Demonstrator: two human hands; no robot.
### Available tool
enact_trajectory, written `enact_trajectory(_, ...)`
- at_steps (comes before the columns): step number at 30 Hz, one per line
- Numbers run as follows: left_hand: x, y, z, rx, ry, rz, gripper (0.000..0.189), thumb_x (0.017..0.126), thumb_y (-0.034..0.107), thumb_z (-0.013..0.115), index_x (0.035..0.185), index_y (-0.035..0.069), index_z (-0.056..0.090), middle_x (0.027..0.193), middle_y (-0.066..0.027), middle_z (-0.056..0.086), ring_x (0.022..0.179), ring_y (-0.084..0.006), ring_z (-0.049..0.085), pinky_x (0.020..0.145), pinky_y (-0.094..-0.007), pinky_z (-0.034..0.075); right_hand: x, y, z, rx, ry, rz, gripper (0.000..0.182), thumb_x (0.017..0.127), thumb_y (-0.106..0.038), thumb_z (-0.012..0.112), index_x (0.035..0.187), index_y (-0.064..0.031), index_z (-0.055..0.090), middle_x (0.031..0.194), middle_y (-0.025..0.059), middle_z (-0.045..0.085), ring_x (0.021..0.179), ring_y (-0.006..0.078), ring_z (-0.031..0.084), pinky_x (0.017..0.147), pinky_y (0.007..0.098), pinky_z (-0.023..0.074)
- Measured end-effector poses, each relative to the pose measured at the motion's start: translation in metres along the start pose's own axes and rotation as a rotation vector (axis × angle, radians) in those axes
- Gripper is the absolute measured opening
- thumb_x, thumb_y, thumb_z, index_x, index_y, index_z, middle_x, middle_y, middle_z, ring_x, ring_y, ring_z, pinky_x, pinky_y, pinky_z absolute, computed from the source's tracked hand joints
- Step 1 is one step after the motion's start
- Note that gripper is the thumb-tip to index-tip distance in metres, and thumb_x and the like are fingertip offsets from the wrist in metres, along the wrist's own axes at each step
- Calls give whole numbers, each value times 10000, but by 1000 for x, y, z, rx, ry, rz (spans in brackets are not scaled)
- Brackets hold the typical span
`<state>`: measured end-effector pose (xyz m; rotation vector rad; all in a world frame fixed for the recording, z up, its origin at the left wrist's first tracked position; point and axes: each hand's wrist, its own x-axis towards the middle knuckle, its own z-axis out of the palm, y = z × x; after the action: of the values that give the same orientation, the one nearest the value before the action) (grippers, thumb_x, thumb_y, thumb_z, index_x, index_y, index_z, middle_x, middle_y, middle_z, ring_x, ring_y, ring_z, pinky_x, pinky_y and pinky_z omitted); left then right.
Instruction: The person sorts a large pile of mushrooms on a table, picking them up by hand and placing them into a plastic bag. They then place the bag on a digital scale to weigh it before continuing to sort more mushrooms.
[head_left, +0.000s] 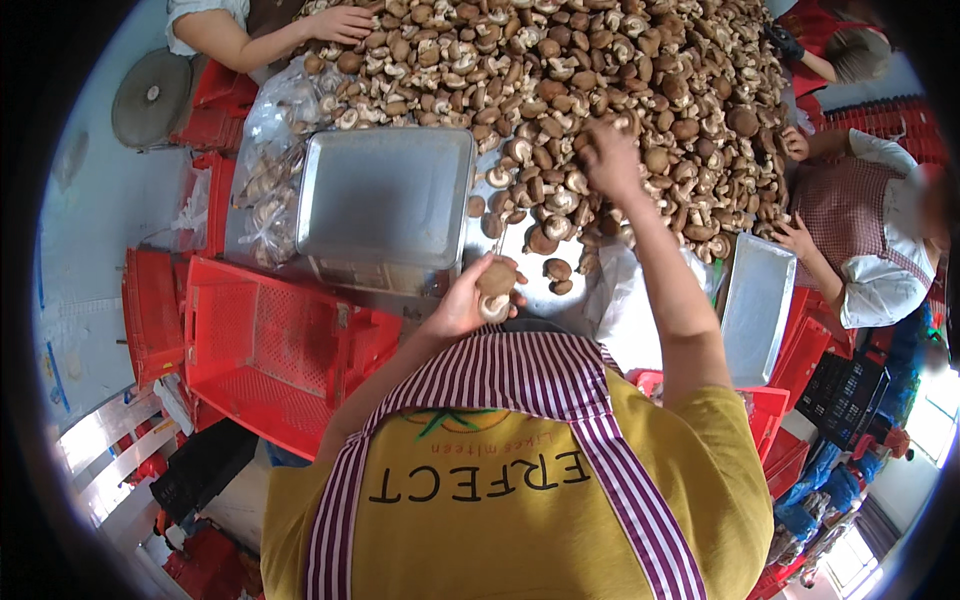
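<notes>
My left hand (463, 298) is close to my chest at the metal table's near edge, its fingers curled around shiitake mushrooms (496, 279). One shows a brown cap, and below it a pale stem and underside are visible. My right arm stretches forward, and my right hand (611, 161) is at the near side of a large heap of shiitake mushrooms (555, 67). Its fingers are blurred among the caps, so whether they grip one is unclear. Between my hands, several loose mushrooms (556, 270) lie on the bare metal tabletop (525, 244).
A shallow metal tray (386, 199) sits at left, beside clear plastic bags of mushrooms (274, 187). Red plastic crates (262, 345) stand below it. A second metal tray (759, 311) lies at right, near a white plastic bag (626, 300). Co-workers' hands (796, 236) reach the heap from both sides.
</notes>
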<state>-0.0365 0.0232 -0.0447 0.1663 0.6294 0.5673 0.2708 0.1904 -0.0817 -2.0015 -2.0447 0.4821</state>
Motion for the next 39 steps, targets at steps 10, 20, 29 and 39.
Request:
enact_trajectory(10, -3, 8, -5, 12, 30, -26, 434, 1077, 412, 340, 1310, 97, 527, 1116, -142, 642, 912, -274, 665, 741, -411, 577, -101, -71, 6, 281, 54, -344, 357, 887, -87, 623, 1243, -52, 627, 1331, 144, 583, 1298, 342, 489, 1064, 497, 393)
enact_trajectory(20, 5, 8, -9, -16, 50, -52, 480, 1070, 479, 316, 1244, 91, 541, 1117, -156, 639, 936, -320, 664, 786, -467, 572, 53, 7, -25, 51, 466, 78, 355, 904, -167, 617, 1234, -36, 613, 1083, 199, 659, 1023, 386, 620, 923, 465, 495)
enact_trajectory(29, 10, 4, -10, -20, 75, -32, 465, 1071, 463, 320, 1244, 87, 531, 1137, -177, 638, 926, -327, 672, 761, -464, 587, 4, -78, -25, 141, 251, -294, 294, 835, -64, 675, 1127, -43, 659, 1262, 181, 554, 1128, 366, 537, 975, 438, 483)
enact_trajectory(39, 14, 16, -3, 21, 45, -39, 404, 1074, 382, 371, 1331, 96, 495, 1142, -163, 639, 912, -283, 675, 794, -431, 579, 159, 27, -129, -142, 451, 97, 640, 878, -458, 683, 1381, -98, 515, 1245, 187, 580, 1134, 361, 576, 909, 477, 484)
